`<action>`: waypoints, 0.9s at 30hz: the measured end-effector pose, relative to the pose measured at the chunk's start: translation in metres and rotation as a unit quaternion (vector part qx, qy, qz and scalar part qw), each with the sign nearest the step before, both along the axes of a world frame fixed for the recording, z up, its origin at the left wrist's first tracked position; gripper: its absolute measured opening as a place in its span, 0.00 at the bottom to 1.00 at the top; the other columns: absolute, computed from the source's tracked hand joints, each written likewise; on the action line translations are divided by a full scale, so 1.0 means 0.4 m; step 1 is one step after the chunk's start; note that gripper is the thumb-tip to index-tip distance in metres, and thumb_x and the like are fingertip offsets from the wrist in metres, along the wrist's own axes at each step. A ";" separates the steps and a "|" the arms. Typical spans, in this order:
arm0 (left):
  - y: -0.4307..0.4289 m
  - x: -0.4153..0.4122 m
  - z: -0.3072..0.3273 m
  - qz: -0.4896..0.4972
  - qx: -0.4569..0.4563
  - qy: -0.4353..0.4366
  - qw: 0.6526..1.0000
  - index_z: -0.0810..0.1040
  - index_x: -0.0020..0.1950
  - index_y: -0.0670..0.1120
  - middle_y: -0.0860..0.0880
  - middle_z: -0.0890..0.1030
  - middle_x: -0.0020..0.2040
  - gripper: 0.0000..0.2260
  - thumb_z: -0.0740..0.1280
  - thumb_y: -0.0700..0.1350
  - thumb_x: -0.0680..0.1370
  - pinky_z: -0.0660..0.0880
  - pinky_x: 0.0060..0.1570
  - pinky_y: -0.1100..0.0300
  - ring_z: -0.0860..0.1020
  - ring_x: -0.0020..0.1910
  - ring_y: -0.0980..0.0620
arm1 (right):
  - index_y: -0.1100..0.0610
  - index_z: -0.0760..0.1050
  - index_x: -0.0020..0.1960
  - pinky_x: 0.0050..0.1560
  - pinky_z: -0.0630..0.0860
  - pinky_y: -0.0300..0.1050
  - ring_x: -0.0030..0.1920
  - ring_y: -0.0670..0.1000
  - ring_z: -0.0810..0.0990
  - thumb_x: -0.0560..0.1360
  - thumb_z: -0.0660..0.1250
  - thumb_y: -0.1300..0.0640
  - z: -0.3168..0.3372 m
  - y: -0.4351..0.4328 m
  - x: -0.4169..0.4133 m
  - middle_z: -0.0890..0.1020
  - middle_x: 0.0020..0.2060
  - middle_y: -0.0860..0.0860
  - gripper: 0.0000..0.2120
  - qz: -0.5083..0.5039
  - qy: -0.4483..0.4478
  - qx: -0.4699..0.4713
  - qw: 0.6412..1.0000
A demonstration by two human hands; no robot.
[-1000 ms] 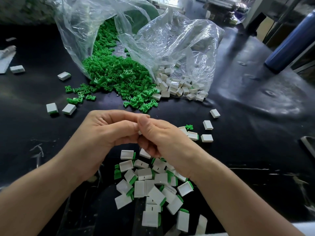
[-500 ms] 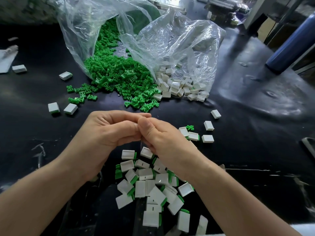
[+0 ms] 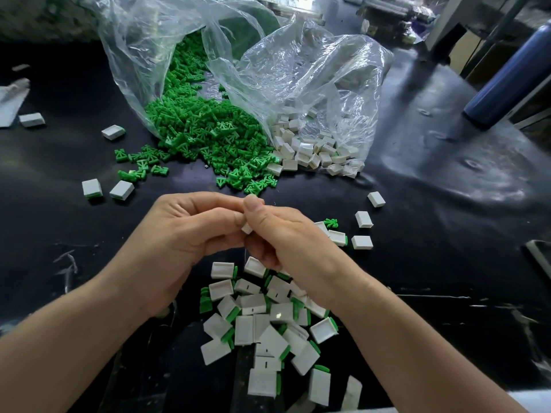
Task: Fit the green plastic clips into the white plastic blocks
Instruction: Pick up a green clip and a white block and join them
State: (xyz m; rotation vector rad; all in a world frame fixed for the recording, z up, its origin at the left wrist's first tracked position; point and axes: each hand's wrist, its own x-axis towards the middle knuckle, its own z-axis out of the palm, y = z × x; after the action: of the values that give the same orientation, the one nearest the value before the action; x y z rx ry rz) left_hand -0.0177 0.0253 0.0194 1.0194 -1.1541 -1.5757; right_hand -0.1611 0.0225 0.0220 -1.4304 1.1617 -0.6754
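Note:
My left hand [image 3: 182, 234] and my right hand [image 3: 283, 234] meet fingertip to fingertip above the black table, and together they pinch one small white block [image 3: 247, 228], of which only a corner shows. Whether a green clip is in it is hidden by the fingers. Below the hands lies a heap of white blocks with green clips fitted [image 3: 268, 323]. Loose green clips [image 3: 208, 135] spill from a clear bag, and empty white blocks [image 3: 310, 150] spill from a second clear bag [image 3: 313, 79] beside it.
Single white blocks [image 3: 362, 242] and one green clip [image 3: 331, 223] lie right of my hands; two more blocks [image 3: 92, 188] lie to the left. A blue cylinder [image 3: 507, 76] stands at the far right. The black table [image 3: 447, 174] ends near my body.
Both hands stay joined in the same place. The fingers have shifted slightly, and a corner of the white block now shows between them.

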 end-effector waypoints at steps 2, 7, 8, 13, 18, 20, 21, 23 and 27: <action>0.000 -0.001 0.003 -0.011 -0.006 -0.004 1.000 0.84 0.42 0.40 0.37 0.83 0.39 0.10 0.67 0.40 0.66 0.80 0.39 0.58 0.82 0.35 0.42 | 0.52 0.70 0.25 0.30 0.64 0.35 0.24 0.42 0.67 0.75 0.51 0.38 0.003 -0.004 -0.004 0.71 0.23 0.45 0.27 0.000 0.007 0.000 1.000; 0.000 0.001 0.009 0.025 -0.033 -0.032 0.999 0.86 0.39 0.48 0.44 0.85 0.38 0.08 0.73 0.41 0.62 0.79 0.37 0.64 0.83 0.38 0.49 | 0.55 0.76 0.31 0.33 0.65 0.38 0.24 0.40 0.68 0.67 0.48 0.32 0.010 -0.019 -0.022 0.73 0.22 0.45 0.30 -0.015 0.067 -0.050 0.996; 0.000 0.000 0.011 0.025 -0.040 -0.046 0.998 0.85 0.39 0.50 0.45 0.85 0.38 0.09 0.75 0.41 0.61 0.78 0.35 0.65 0.83 0.37 0.51 | 0.53 0.76 0.31 0.34 0.66 0.39 0.25 0.40 0.68 0.69 0.50 0.33 0.011 -0.023 -0.027 0.72 0.22 0.44 0.28 -0.030 0.078 -0.063 0.995; 0.011 -0.012 0.014 0.023 -0.049 -0.080 0.995 0.85 0.36 0.52 0.47 0.84 0.33 0.11 0.72 0.52 0.56 0.75 0.29 0.68 0.80 0.30 0.57 | 0.56 0.75 0.34 0.32 0.66 0.41 0.29 0.44 0.70 0.77 0.60 0.45 0.001 -0.040 -0.043 0.71 0.24 0.46 0.19 -0.086 0.198 -0.142 0.966; 0.019 -0.015 0.020 -0.070 -0.053 -0.110 0.990 0.85 0.36 0.47 0.46 0.83 0.32 0.15 0.80 0.48 0.53 0.74 0.29 0.69 0.79 0.29 0.58 | 0.53 0.75 0.36 0.30 0.64 0.34 0.29 0.43 0.68 0.76 0.62 0.47 -0.012 -0.054 -0.053 0.70 0.24 0.44 0.13 -0.098 0.237 -0.168 0.952; 0.021 -0.014 0.021 -0.086 -0.061 -0.131 0.986 0.85 0.37 0.48 0.45 0.83 0.31 0.15 0.79 0.52 0.55 0.73 0.28 0.69 0.79 0.29 0.57 | 0.50 0.73 0.34 0.30 0.65 0.32 0.28 0.41 0.68 0.76 0.63 0.47 -0.014 -0.058 -0.060 0.70 0.24 0.44 0.13 -0.106 0.249 -0.183 0.945; 0.019 -0.013 0.021 -0.076 -0.064 -0.140 0.985 0.85 0.37 0.48 0.44 0.82 0.31 0.15 0.79 0.52 0.55 0.72 0.27 0.68 0.78 0.28 0.57 | 0.50 0.72 0.34 0.30 0.65 0.31 0.28 0.41 0.68 0.75 0.64 0.48 -0.012 -0.061 -0.068 0.70 0.24 0.43 0.13 -0.116 0.255 -0.192 0.941; 0.014 -0.012 0.020 -0.040 -0.059 -0.135 0.988 0.84 0.38 0.46 0.43 0.82 0.31 0.15 0.74 0.54 0.57 0.72 0.26 0.68 0.77 0.27 0.57 | 0.50 0.75 0.38 0.29 0.65 0.31 0.29 0.40 0.70 0.75 0.64 0.48 -0.001 -0.073 -0.096 0.72 0.26 0.42 0.10 -0.143 0.278 -0.207 0.927; 0.012 -0.014 0.020 -0.005 -0.047 -0.129 0.991 0.83 0.36 0.42 0.41 0.82 0.31 0.15 0.70 0.52 0.59 0.72 0.25 0.67 0.78 0.28 0.55 | 0.52 0.79 0.47 0.47 0.69 0.41 0.47 0.53 0.78 0.75 0.64 0.48 0.015 -0.112 -0.191 0.81 0.43 0.53 0.09 -0.213 0.392 -0.189 0.875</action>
State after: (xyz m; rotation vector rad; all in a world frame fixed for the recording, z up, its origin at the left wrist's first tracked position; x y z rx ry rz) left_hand -0.0234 0.0301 0.0275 1.1800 -1.3976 -1.4121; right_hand -0.2377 -0.0222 0.0280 -1.8798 2.1155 -0.6551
